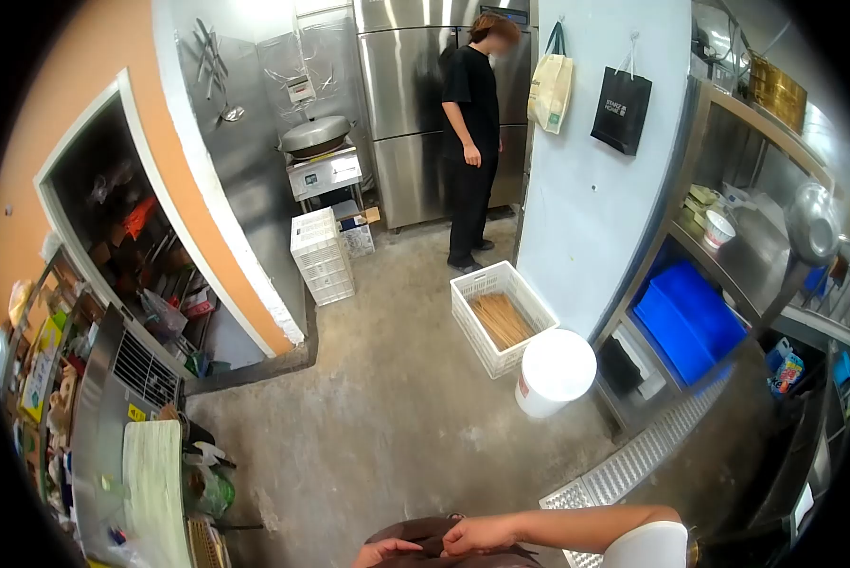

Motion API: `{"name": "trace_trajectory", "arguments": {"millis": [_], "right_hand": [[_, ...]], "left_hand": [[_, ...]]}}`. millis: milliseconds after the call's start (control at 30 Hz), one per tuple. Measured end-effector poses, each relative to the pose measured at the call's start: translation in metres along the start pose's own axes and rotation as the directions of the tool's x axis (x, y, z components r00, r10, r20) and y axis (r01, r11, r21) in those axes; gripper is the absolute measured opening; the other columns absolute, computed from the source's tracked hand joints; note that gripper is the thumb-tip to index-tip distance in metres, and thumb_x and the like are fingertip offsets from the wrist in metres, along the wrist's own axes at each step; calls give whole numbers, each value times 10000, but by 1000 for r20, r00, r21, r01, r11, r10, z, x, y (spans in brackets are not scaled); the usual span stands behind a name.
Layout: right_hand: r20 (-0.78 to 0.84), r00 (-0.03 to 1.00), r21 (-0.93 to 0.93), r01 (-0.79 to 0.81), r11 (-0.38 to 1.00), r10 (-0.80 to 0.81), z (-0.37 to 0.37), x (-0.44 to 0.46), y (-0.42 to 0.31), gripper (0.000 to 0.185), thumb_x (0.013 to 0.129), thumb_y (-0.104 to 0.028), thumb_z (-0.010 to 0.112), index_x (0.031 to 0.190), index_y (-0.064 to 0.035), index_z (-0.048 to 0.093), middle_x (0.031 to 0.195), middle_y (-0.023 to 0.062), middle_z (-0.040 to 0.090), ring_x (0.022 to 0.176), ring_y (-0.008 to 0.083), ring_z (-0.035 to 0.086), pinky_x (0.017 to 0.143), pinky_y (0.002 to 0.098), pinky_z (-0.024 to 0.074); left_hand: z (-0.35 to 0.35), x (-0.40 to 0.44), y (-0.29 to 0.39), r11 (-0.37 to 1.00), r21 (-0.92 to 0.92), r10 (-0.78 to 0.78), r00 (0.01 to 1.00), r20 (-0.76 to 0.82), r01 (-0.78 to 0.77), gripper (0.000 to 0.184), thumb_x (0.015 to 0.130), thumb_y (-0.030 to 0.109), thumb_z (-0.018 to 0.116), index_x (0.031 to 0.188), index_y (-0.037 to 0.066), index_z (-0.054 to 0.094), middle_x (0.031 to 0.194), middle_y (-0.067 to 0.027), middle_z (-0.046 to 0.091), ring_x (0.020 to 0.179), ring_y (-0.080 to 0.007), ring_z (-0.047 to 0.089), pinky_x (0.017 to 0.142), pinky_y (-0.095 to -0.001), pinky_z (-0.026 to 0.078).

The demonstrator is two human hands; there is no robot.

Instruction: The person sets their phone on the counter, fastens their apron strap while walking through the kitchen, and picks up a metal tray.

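At the bottom edge, my right hand is closed, its fingers curled against a dark brown apron at my waist. Close by on the left, my left hand also lies at the apron, its fingers bent together on the fabric and partly cut off by the frame. The two hands are a little apart, with brown cloth between them. Whatever sits under the fingertips is too small to make out. A white sleeve covers my right upper arm.
A person in black stands by the steel fridge. A white crate of thin sticks and a white bucket are on the floor. Steel shelving holds a blue bin. A cluttered counter stands left.
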State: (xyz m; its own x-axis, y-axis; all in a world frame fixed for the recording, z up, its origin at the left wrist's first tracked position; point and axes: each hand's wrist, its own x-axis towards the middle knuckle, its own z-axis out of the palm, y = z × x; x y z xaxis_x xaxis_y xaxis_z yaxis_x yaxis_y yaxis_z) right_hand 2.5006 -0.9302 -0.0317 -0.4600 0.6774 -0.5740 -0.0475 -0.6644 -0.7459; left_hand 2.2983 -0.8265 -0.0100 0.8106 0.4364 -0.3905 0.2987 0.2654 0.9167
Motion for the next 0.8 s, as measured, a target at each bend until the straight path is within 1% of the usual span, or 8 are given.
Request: {"name": "trace_trajectory", "arguments": {"millis": [33, 167, 233, 300, 467, 633, 733, 800], "right_hand": [[-2, 1000, 3, -1, 1000, 1, -14, 1, -4, 252, 843, -237, 496, 636, -95, 482, 544, -73, 402, 479, 28, 317, 423, 189, 235], [-27, 988, 38, 151, 988, -150, -65, 10, -24, 192, 820, -241, 517, 703, -90, 535, 600, -70, 443, 492, 24, 333, 431, 189, 246], [-91, 969, -46, 226, 973, -229, -84, 15, -48, 201, 806, -266, 542, 713, -87, 548, 605, -60, 449, 503, 25, 349, 444, 193, 263], [-50, 998, 73, -25, 997, 29, -108, 20, -76, 215, 813, -289, 542, 742, -86, 549, 638, -55, 451, 569, 34, 370, 493, 191, 283], [-200, 976, -9, 91, 996, -91, -168, 69, -106, 264, 801, -343, 570, 736, -90, 532, 622, -56, 433, 581, 48, 368, 509, 199, 286], [-255, 958, -33, 127, 991, -131, -221, 96, -179, 288, 786, -357, 595, 712, -88, 523, 596, -60, 416, 560, 50, 358, 493, 201, 282], [-166, 984, -74, 53, 996, -65, -258, 108, -219, 270, 787, -357, 590, 705, -107, 529, 590, -67, 412, 552, 45, 347, 482, 202, 269], [-110, 994, -62, -5, 998, -2, -282, 118, -222, 243, 792, -345, 582, 694, -128, 535, 579, -77, 411, 544, 39, 336, 470, 209, 254]], "left_hand": [[-1, 12, 9, 965, 247, 95, 995, -22, -86, 197, 772, 148, 590, 895, -6, 593, 853, -149, 611, 779, -175, 580, 747, -277, 467], [-4, 58, 53, 1000, 3, -25, 998, 51, 25, 298, 788, 225, 570, 956, -21, 566, 928, -171, 592, 862, -210, 567, 818, -312, 443], [-4, 81, 86, 684, -723, 179, 940, 291, 93, 460, 799, 343, 529, 1037, -50, 513, 1028, -197, 547, 976, -253, 522, 905, -349, 387], [-51, 127, 36, 779, -609, 97, 931, 352, 149, 523, 797, 391, 507, 1061, -60, 490, 1062, -207, 524, 1014, -264, 496, 930, -358, 363], [-89, 203, 79, 784, -611, 200, 885, 420, 113, 597, 794, 459, 478, 1072, -69, 480, 1064, -211, 522, 1018, -270, 496, 934, -362, 359], [-155, 280, 99, 947, -315, 187, 912, 365, -68, 587, 799, 464, 466, 1055, -63, 499, 1018, -183, 555, 953, -240, 532, 886, -331, 394], [-177, 314, 126, 997, -62, 69, 943, 326, -51, 582, 792, 458, 478, 1073, -52, 497, 1030, -175, 554, 952, -220, 531, 880, -323, 396], [-200, 348, 113, 986, -165, 41, 904, 427, 34, 563, 792, 435, 489, 1081, -48, 495, 1031, -170, 555, 950, -214, 533, 877, -319, 398]]}}
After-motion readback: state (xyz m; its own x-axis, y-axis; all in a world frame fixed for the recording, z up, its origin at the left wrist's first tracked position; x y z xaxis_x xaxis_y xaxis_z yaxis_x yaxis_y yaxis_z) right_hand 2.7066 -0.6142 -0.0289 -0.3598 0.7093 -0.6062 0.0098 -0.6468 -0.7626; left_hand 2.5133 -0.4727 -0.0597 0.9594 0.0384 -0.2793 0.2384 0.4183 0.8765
